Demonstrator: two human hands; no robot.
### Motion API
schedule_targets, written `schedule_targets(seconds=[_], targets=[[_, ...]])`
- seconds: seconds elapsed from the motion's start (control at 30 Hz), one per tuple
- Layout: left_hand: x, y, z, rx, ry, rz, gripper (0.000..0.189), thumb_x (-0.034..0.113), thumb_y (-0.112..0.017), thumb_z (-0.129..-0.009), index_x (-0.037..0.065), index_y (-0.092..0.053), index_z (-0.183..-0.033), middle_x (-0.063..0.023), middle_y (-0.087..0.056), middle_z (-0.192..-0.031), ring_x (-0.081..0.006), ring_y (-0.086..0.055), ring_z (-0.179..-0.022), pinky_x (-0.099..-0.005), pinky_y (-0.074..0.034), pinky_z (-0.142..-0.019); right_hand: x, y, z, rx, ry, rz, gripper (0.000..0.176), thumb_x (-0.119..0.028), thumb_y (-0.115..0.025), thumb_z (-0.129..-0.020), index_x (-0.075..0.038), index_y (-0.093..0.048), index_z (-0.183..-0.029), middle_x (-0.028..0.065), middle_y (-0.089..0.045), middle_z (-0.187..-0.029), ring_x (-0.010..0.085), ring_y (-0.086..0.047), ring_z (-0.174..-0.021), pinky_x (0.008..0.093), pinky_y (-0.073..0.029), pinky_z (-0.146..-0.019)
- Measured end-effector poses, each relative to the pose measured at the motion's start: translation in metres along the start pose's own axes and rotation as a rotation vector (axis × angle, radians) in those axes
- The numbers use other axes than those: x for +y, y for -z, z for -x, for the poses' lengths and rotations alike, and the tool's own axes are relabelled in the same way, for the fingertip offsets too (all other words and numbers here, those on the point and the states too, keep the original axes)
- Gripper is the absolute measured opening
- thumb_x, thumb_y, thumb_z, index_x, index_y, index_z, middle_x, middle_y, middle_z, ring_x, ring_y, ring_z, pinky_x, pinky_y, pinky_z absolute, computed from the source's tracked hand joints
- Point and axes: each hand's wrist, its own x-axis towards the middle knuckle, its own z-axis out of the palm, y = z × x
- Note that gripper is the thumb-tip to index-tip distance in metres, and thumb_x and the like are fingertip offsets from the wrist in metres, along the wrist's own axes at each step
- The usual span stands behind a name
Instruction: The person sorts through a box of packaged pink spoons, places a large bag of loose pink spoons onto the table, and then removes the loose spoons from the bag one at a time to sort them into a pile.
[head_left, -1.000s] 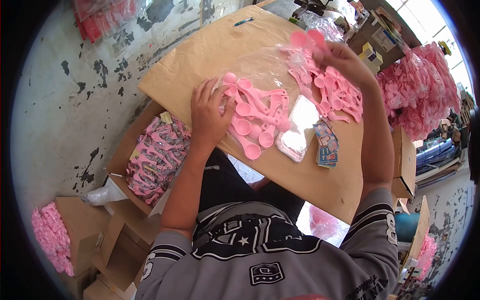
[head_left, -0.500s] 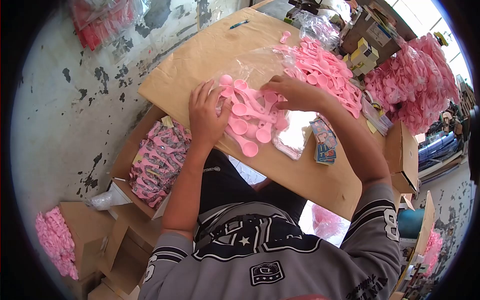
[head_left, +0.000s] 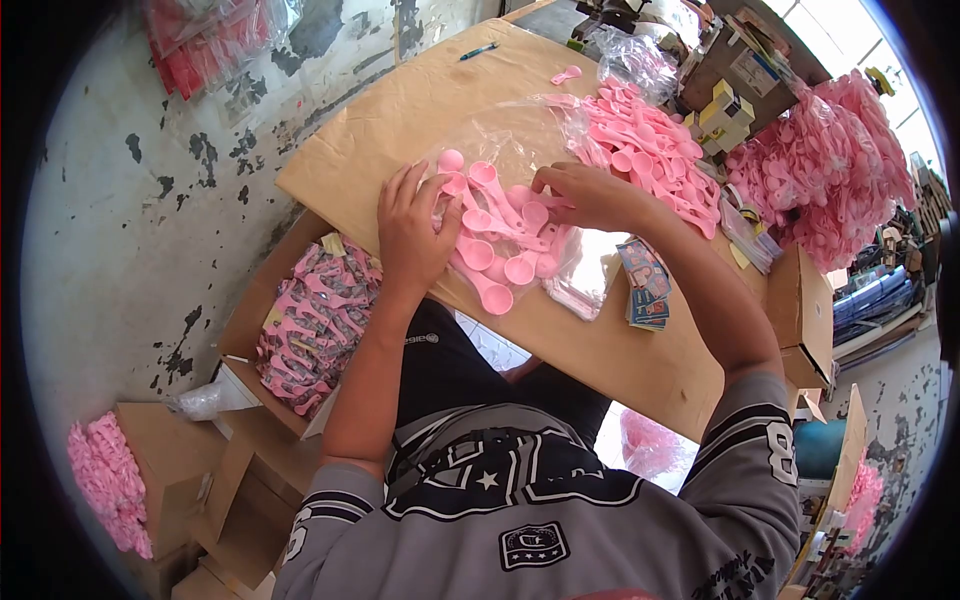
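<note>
Several pink plastic measuring spoons (head_left: 480, 222) lie in a loose heap on the table between my two hands, on or in a clear plastic bag (head_left: 515, 128). My left hand (head_left: 412, 220) rests along the heap's left side, fingers stretched out and apart, with the thumb touching the spoons. At the right side, my right hand (head_left: 592, 193) has its fingers curled down around a pink spoon (head_left: 536, 213); the fingertips are partly hidden. Just below that hand is a stack of clear, shiny plastic packets (head_left: 582, 285).
A larger pile of pink spoons (head_left: 645, 135) lies behind my right arm. Small printed cards (head_left: 648, 285) are stacked on the brown table (head_left: 660, 365). A pen (head_left: 479, 51) lies at the far edge. Left of the table, an open carton holds packed spoons (head_left: 312, 330).
My right hand has shifted slightly right and down, its fingers closing more over a spoon. Some spoons in the heap have turned and spread. My left hand has stayed in place.
</note>
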Motion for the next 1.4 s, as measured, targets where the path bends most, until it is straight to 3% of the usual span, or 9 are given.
schedule_targets(seconds=[0.5, 0.8, 0.93, 1.0, 1.1, 1.2, 1.33, 1.37, 1.4], targets=[[0.001, 0.003, 0.000, -0.012, -0.018, -0.019, 0.035, 0.028, -0.074, -0.101, 0.007, -0.078, -0.130, -0.0211, -0.067, -0.149, -0.0433, -0.055, -0.143, -0.0542, -0.040, -0.123, -0.041, -0.024, -0.041, 0.332, 0.030, -0.159, 0.040, -0.036, -0.083, -0.094, 0.001, -0.074, -0.105, 0.0219, -0.075, -0.096, 0.0375, -0.072, -0.089, 0.0495, -0.052, -0.079], [0.001, 0.004, 0.000, -0.010, -0.016, -0.032, 0.036, 0.029, -0.074, -0.101, 0.008, -0.079, -0.130, -0.0191, -0.067, -0.149, -0.0428, -0.055, -0.143, -0.0534, -0.040, -0.123, -0.033, 0.020, -0.025, 0.171, -0.200, -0.255, 0.023, -0.021, -0.080, -0.098, 0.002, -0.077, -0.097, 0.0107, -0.069, -0.074, 0.0160, -0.057, -0.068, 0.0382, -0.048, -0.066], [0.000, 0.003, 0.001, -0.008, -0.013, -0.028, 0.034, 0.027, -0.074, -0.101, 0.008, -0.079, -0.129, -0.0190, -0.066, -0.150, -0.0426, -0.054, -0.144, -0.0534, -0.040, -0.123, -0.013, 0.046, 0.002, 0.520, -0.107, -0.361, 0.024, -0.024, -0.080, -0.102, -0.001, -0.080, -0.109, 0.0110, -0.073, -0.082, 0.0115, -0.063, -0.075, 0.0348, -0.051, -0.069], [0.000, 0.004, 0.001, -0.007, -0.013, -0.025, 0.033, 0.026, -0.074, -0.100, 0.008, -0.079, -0.128, -0.0192, -0.066, -0.150, -0.0427, -0.055, -0.143, -0.0536, -0.040, -0.123, 0.009, 0.073, 0.013, 0.679, -0.254, -0.376, 0.019, -0.022, -0.080, -0.098, -0.004, -0.081, -0.104, 0.0119, -0.073, -0.080, 0.0285, -0.066, -0.072, 0.0401, -0.053, -0.073], [0.000, 0.002, 0.001, -0.008, -0.023, -0.017, 0.033, 0.025, -0.074, -0.100, 0.008, -0.079, -0.127, -0.0196, -0.066, -0.149, -0.0428, -0.055, -0.143, -0.0538, -0.040, -0.123, 0.063, 0.093, 0.031, 0.739, -0.356, 0.511, 0.032, -0.024, -0.082, -0.095, -0.007, -0.079, -0.122, 0.0218, -0.076, -0.123, 0.0398, -0.072, -0.109, 0.0496, -0.056, -0.094], [0.001, 0.003, -0.001, -0.001, -0.023, -0.016, 0.033, 0.024, -0.075, -0.099, 0.007, -0.078, -0.128, -0.0201, -0.066, -0.149, -0.0427, -0.055, -0.142, -0.0538, -0.041, -0.123, 0.057, 0.073, 0.025, 0.781, -0.386, 0.568, 0.038, -0.024, -0.085, -0.094, -0.008, -0.076, -0.127, 0.0242, -0.069, -0.137, 0.0427, -0.067, -0.122, 0.0504, -0.054, -0.102], [0.003, 0.005, -0.001, -0.012, -0.019, -0.025, 0.034, 0.025, -0.075, -0.100, 0.007, -0.078, -0.129, -0.0206, -0.066, -0.150, -0.0426, -0.056, -0.142, -0.0539, -0.041, -0.122, 0.003, 0.039, -0.009, 0.404, -0.197, -0.088, 0.032, -0.026, -0.081, -0.098, -0.005, -0.074, -0.121, 0.0157, -0.080, -0.100, 0.0331, -0.078, -0.092, 0.0466, -0.061, -0.085], [0.003, 0.004, 0.000, -0.013, -0.017, -0.027, 0.034, 0.025, -0.074, -0.100, 0.007, -0.079, -0.129, -0.0206, -0.066, -0.150, -0.0426, -0.056, -0.142, -0.0539, -0.041, -0.122, -0.020, 0.029, -0.017, 0.323, -0.211, -0.131, 0.024, -0.023, -0.077, -0.104, -0.002, -0.074, -0.116, 0.0140, -0.078, -0.093, 0.0210, -0.073, -0.081, 0.0378, -0.058, -0.076], [0.003, 0.003, 0.001, -0.012, -0.016, -0.031, 0.034, 0.026, -0.074, -0.100, 0.007, -0.079, -0.129, -0.0206, -0.066, -0.150, -0.0426, -0.056, -0.142, -0.0540, -0.041, -0.122, -0.033, 0.019, -0.025, 0.247, -0.260, -0.148, 0.036, -0.030, -0.080, -0.103, -0.003, -0.072, -0.125, 0.0153, -0.079, -0.096, 0.0255, -0.075, -0.083, 0.0403, -0.059, -0.077]])
